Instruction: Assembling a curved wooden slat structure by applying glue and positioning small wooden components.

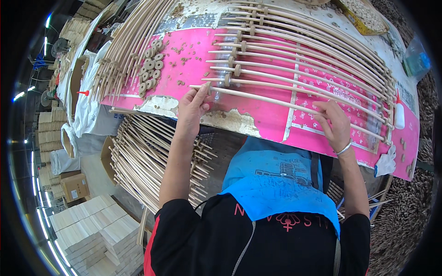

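A long wooden dowel (262, 100) lies nearest me across the pink table cover, the closest in a row of similar rods. Near its pointed left end, my left hand (193, 108) pinches a small wooden ring (208, 88) threaded on the rod. My right hand (334, 122) is closed around the same dowel farther right, thumb against fingers. Beyond it, the parallel dowels (317, 76) each carry a round wooden ring (237, 70) near the left end. Loose wooden rings (149, 64) lie in a cluster left of my left hand.
More rods (133, 46) lean across the table's left part. Below the near edge is a big bundle of ringed rods (142, 158). At the right are a white glue bottle (399, 115) with a red tip and a white glove (386, 163). Wood blocks (92, 225) are stacked lower left.
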Demonstrator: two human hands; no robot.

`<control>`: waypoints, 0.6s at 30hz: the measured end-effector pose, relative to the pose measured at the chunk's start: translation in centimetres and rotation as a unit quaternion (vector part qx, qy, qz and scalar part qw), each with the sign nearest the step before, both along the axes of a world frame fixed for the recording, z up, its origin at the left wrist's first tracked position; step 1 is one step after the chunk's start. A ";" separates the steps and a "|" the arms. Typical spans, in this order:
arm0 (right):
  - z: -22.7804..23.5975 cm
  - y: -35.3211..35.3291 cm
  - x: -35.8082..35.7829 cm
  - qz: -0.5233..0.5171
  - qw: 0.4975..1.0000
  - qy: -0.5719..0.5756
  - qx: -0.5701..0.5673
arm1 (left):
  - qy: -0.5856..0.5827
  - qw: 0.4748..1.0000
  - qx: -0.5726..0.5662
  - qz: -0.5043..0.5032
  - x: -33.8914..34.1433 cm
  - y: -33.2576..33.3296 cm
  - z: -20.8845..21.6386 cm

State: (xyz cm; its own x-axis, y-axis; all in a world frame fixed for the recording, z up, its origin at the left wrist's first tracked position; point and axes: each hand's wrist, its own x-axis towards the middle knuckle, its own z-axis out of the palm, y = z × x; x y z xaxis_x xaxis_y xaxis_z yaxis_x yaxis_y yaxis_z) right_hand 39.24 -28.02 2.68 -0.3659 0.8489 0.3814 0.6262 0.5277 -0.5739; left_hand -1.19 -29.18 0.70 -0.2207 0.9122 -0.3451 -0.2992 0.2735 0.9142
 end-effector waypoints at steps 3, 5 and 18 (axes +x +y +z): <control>-0.3 0.1 0.3 -0.019 0.998 0.009 -0.052 | 0.014 1.000 -0.003 -0.013 0.2 0.1 -0.2; -0.3 0.2 0.4 -0.019 0.999 -0.027 -0.035 | 0.011 1.000 0.003 -0.012 0.9 -0.1 0.0; -2.1 0.3 1.3 -0.050 0.998 -0.042 -0.011 | 0.665 0.696 0.269 -0.036 1.1 0.1 1.5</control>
